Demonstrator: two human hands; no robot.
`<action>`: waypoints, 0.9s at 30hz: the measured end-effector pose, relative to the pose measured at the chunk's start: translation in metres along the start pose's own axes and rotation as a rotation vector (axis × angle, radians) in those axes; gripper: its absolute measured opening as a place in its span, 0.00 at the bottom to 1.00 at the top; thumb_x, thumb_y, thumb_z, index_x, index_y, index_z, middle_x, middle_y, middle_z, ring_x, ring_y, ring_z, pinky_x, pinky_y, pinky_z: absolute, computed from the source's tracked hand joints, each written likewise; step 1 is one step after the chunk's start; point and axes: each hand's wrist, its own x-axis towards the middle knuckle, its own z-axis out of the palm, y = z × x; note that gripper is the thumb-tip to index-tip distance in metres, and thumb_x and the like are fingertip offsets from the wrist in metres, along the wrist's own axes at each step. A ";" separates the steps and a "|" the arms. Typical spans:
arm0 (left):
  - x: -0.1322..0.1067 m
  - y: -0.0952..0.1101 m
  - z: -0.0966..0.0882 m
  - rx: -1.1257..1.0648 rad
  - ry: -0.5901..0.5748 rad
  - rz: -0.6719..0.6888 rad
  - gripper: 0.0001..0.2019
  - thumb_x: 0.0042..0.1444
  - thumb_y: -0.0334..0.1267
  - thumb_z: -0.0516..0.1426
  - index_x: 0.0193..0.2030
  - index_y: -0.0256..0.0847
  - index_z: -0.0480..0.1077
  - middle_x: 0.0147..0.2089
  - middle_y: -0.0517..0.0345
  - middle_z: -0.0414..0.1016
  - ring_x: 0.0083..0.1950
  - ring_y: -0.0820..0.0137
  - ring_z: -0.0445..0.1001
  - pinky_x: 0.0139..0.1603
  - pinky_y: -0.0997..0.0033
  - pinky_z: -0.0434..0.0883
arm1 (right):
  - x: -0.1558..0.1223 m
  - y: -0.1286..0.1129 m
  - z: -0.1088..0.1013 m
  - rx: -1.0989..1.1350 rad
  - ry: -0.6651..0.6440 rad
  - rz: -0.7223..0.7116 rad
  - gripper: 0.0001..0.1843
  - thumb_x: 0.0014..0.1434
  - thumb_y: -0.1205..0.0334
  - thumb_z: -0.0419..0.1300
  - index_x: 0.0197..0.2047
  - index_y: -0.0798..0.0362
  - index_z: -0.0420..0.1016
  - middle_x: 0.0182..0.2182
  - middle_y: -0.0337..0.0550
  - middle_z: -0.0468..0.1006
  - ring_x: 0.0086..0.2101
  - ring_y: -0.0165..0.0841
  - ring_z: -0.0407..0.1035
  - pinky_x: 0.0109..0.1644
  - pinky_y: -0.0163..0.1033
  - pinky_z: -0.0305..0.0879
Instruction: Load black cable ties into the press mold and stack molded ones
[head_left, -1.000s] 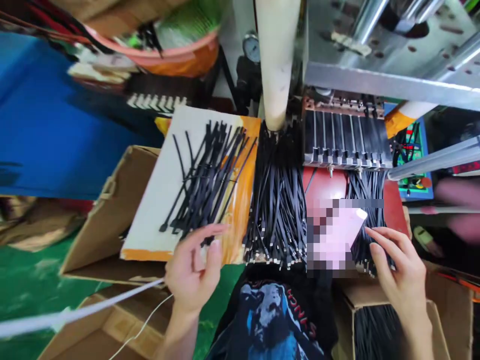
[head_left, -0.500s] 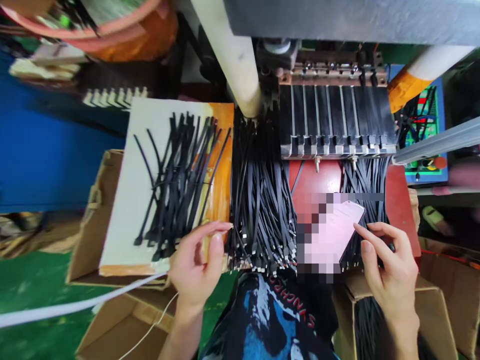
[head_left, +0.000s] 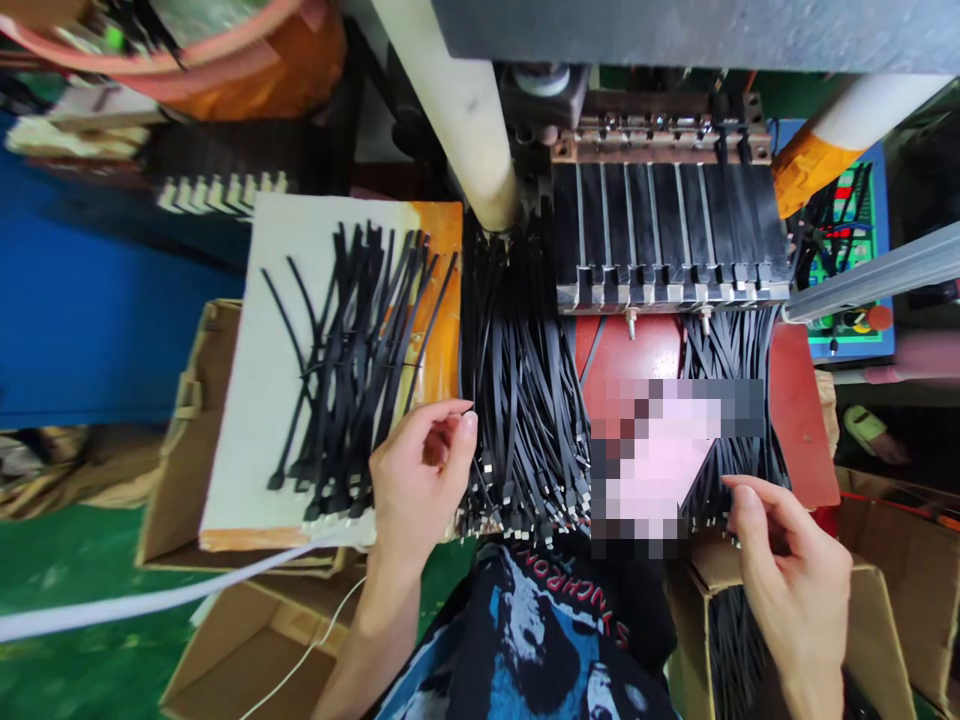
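My left hand (head_left: 424, 475) is over the right edge of the white board, at the left side of a thick pile of black cables (head_left: 525, 400). Its thumb and index finger are pinched together and the other fingers curl in; anything between them is too small to make out. My right hand (head_left: 799, 580) has its fingers drawn in, thumb tip close to the index finger, beside the lower ends of a second cable bundle (head_left: 739, 380). Whether it grips a cable end is hidden. Between the hands lies a phone (head_left: 664, 465), partly blurred out by blocks.
A white board (head_left: 240, 420) with tape carries loose black cables (head_left: 352, 370). Behind stands a metal mould block (head_left: 667, 230) with cables in its slots, beside a pale post (head_left: 465, 130). Cardboard boxes (head_left: 877, 620) stand below at both sides. A white hose (head_left: 150, 605) crosses at left.
My left hand has moved up and right toward the cable pile, its thumb and index finger closing. My right hand has dropped away from the phone, and its fingers have drawn together.
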 end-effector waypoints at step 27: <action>0.000 -0.010 0.007 -0.016 0.022 0.074 0.07 0.69 0.41 0.60 0.44 0.41 0.79 0.37 0.59 0.79 0.33 0.73 0.73 0.33 0.74 0.69 | 0.027 -0.015 0.010 -0.337 -0.223 -0.113 0.12 0.69 0.49 0.55 0.43 0.47 0.75 0.30 0.40 0.81 0.27 0.38 0.74 0.34 0.40 0.59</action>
